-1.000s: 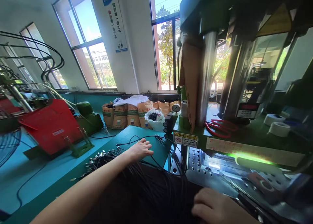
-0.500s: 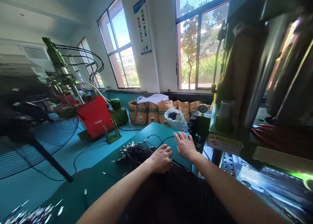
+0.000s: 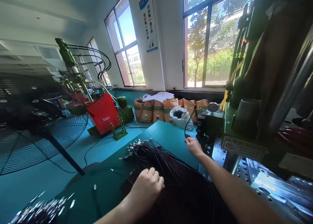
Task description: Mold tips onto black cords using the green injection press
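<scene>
My right hand (image 3: 195, 147) is closed on a black cable (image 3: 187, 123) over the right edge of the green table (image 3: 162, 130). A length of that cable curves up from the fingers, its end in front of the sacks. My left hand (image 3: 148, 184) is curled into a fist nearer to me; whatever it may hold is hidden under the fingers. Just beyond the left hand lies a loose bundle of black cables (image 3: 156, 152) with shiny metal ends pointing left. Another heap of metal-ended cables (image 3: 40, 212) is at the table's lower left.
On the right stands a green press (image 3: 244, 142) with a pressure gauge (image 3: 213, 107) beside it. A large black fan (image 3: 41, 129) is on the left. Beyond the table are brown sacks (image 3: 158, 110), an open white bag (image 3: 182, 118) and a red machine (image 3: 104, 115).
My left hand has drawn back toward me, off the bundle. My right hand, flat with fingers spread before, now grips a cable whose end is raised. The view has turned slightly.
</scene>
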Available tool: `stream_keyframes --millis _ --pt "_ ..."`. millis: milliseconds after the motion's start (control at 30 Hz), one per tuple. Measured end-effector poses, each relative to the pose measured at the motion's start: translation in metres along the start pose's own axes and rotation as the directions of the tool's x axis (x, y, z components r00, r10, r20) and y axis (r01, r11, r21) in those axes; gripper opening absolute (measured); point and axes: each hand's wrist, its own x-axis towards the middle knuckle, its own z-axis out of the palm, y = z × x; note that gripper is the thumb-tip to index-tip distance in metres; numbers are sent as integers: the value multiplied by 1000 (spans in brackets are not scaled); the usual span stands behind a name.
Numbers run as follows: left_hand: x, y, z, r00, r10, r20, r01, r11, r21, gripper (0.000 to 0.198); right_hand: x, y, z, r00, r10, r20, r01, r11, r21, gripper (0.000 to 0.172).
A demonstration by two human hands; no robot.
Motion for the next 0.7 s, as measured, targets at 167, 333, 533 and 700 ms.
stream_keyframes --millis 167,333,533,700 --pt "-33 20 23 987 4 -160 -36 980 -194 20 -16 12 14 982 120 143 -81 965 -248 25" --pt "-52 32 36 978 -13 -206 -42 964 -261 7 -56 2 -19 984 -61 165 109 947 -301 26" --pt "-44 19 23 936 -1 -351 -83 971 -223 19 -179 43 -122 895 -341 289 396 905 -158 26" --pt "-1 -5 4 991 97 -94 -116 966 -231 29 -310 150 -208 984 -42 171 90 955 -283 25"
